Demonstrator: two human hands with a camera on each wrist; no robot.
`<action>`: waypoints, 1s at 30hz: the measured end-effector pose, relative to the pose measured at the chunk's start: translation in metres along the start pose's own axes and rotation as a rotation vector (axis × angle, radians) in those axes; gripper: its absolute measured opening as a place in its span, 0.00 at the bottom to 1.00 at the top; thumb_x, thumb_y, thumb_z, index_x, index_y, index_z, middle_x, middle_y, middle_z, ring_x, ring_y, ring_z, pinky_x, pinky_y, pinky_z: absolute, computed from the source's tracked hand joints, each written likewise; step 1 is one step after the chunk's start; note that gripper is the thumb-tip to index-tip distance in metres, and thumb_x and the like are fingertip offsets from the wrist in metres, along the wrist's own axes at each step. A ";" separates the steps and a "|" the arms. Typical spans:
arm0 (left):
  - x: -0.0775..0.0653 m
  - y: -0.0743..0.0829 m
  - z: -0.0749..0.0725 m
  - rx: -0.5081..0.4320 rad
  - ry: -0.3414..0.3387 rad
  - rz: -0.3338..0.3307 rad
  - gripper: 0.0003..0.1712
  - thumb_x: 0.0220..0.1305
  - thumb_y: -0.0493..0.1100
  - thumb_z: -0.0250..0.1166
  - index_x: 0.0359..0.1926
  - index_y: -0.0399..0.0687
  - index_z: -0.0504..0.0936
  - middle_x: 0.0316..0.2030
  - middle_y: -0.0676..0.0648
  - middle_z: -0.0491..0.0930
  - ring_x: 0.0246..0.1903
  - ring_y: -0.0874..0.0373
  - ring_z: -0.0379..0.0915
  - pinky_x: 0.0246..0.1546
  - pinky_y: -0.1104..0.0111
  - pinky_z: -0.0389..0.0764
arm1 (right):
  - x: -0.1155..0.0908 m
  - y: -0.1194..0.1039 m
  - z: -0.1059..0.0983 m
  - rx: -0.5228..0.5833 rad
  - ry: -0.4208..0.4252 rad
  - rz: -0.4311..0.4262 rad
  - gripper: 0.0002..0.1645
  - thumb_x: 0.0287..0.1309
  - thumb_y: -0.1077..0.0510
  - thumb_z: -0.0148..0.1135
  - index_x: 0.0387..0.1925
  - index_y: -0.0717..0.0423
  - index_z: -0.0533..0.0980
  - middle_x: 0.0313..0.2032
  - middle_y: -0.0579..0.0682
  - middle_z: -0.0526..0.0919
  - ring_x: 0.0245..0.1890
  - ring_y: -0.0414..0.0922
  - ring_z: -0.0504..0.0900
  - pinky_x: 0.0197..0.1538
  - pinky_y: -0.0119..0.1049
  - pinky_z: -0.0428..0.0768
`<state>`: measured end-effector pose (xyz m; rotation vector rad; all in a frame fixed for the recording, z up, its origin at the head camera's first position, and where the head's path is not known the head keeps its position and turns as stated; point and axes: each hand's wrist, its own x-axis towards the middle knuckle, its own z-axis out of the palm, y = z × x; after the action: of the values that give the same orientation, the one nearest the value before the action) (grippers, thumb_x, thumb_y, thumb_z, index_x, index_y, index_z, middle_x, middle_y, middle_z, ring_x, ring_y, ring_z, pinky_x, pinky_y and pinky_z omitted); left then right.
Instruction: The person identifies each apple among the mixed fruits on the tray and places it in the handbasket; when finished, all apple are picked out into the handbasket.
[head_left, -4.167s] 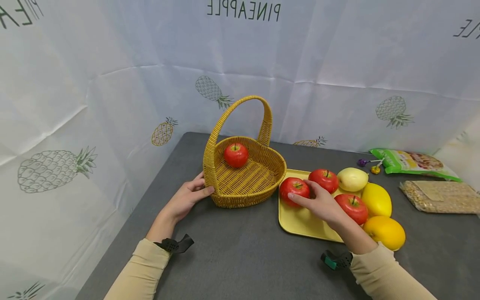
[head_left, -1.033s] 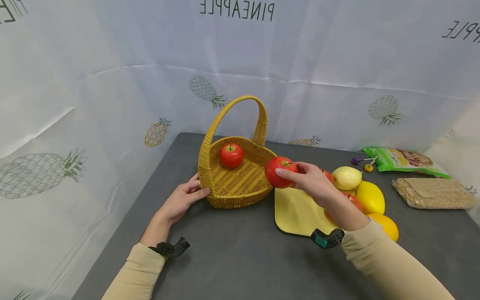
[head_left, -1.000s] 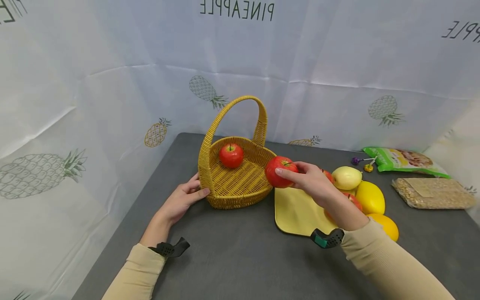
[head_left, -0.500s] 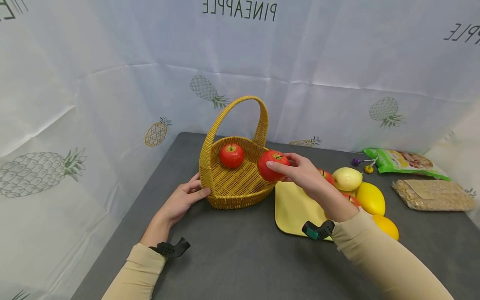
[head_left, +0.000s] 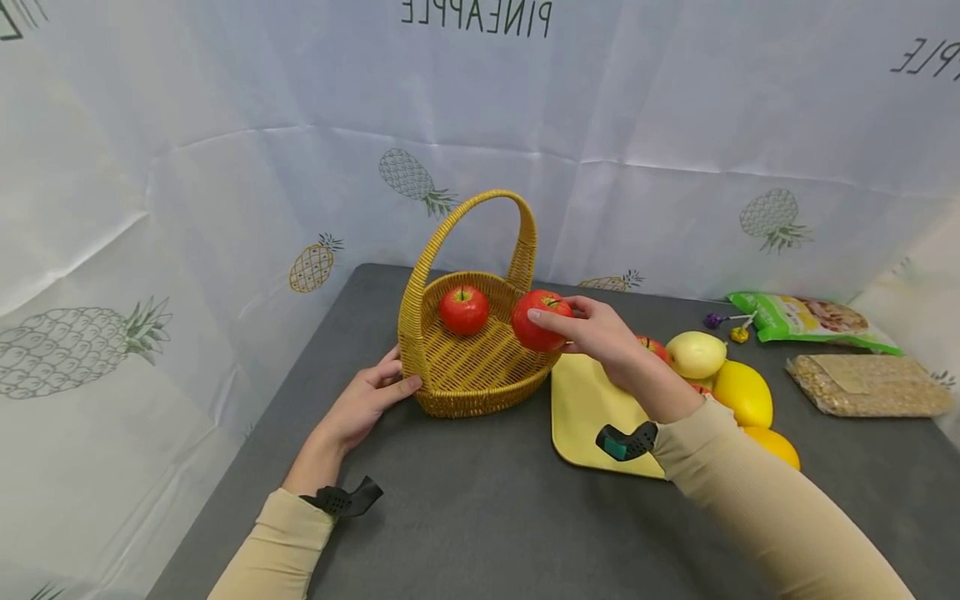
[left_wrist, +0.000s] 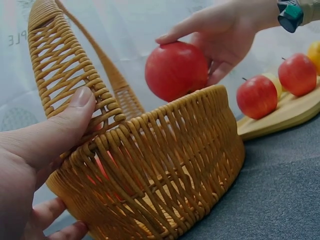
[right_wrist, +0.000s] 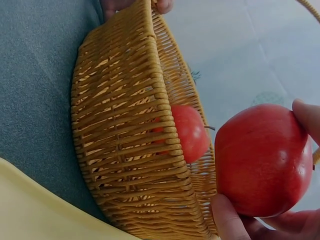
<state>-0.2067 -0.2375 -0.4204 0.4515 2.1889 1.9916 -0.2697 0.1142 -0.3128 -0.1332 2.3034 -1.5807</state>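
Note:
A golden wicker basket (head_left: 472, 403) with an arched handle stands on the table, one red apple (head_left: 463, 312) lying inside near its back left. My left hand (head_left: 365, 402) holds the basket's left side. In the left wrist view the thumb (left_wrist: 75, 107) lies against the handle's base, with fingers lower on the outer wall. Above the basket's right rim, my right hand (head_left: 606, 335) grips a second red apple (head_left: 537, 322) between thumb and fingers. The right wrist view shows this held apple (right_wrist: 262, 160) close up, beside the rim.
Right of the basket is a yellow tray (head_left: 592, 417) with red apples, partly hidden by my right arm. A pale yellow fruit (head_left: 696, 354), a yellow fruit (head_left: 742, 394) and an orange one (head_left: 774, 446) sit there. Farther right are lollipops (head_left: 738, 334) and two packets (head_left: 870, 385).
My right hand has lifted the apple off the tray and carried it up and left to the basket's right rim. My left hand has stayed on the basket.

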 end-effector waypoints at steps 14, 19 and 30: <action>-0.001 0.000 0.000 -0.008 -0.009 -0.003 0.20 0.76 0.43 0.63 0.61 0.34 0.81 0.81 0.49 0.46 0.79 0.55 0.32 0.71 0.62 0.58 | 0.021 -0.011 0.005 -0.081 -0.017 0.025 0.53 0.58 0.32 0.71 0.72 0.58 0.64 0.60 0.57 0.76 0.56 0.54 0.78 0.62 0.53 0.75; -0.002 0.001 -0.002 -0.018 -0.009 0.005 0.20 0.75 0.42 0.63 0.61 0.34 0.80 0.81 0.48 0.46 0.79 0.54 0.32 0.64 0.76 0.64 | 0.030 -0.013 0.012 -0.082 -0.053 0.014 0.51 0.62 0.37 0.70 0.74 0.60 0.61 0.63 0.59 0.73 0.59 0.55 0.76 0.62 0.54 0.76; -0.001 -0.001 0.001 -0.026 -0.002 0.021 0.19 0.75 0.42 0.64 0.60 0.36 0.82 0.81 0.49 0.46 0.79 0.54 0.31 0.74 0.46 0.47 | 0.040 -0.016 0.023 -0.123 -0.091 0.028 0.46 0.63 0.40 0.71 0.70 0.63 0.65 0.61 0.59 0.74 0.58 0.54 0.77 0.62 0.54 0.77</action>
<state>-0.2051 -0.2372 -0.4218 0.4754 2.1633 2.0264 -0.3019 0.0773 -0.3145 -0.1976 2.3202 -1.3904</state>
